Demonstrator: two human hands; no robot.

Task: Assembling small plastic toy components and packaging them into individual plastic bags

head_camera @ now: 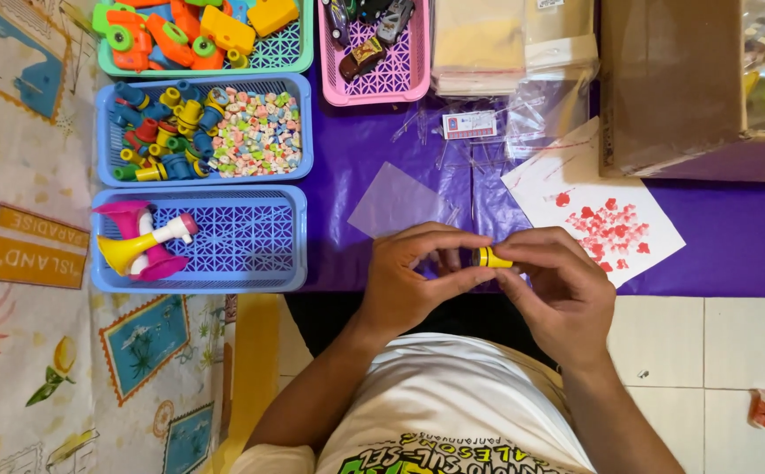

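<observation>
Both hands meet over the near edge of a purple table cover (733, 237). My right hand (558, 294) pinches a small yellow plastic toy piece (490, 257) with a dark band between thumb and fingers. My left hand (417, 285) curls beside it, and its fingertips touch the same piece from the left. A clear plastic sleeve (395, 204) lies flat on the cover just beyond my left hand.
A blue basket (259, 272) holds pink and yellow toy horns (141, 241). Another blue basket (299, 132) holds small colourful pieces and candies. Green (299, 57) and pink (400, 83) baskets hold toys farther back. A white sheet with red hearts (606, 224), a cardboard box (672, 83) and stacked bags (479, 44) lie right.
</observation>
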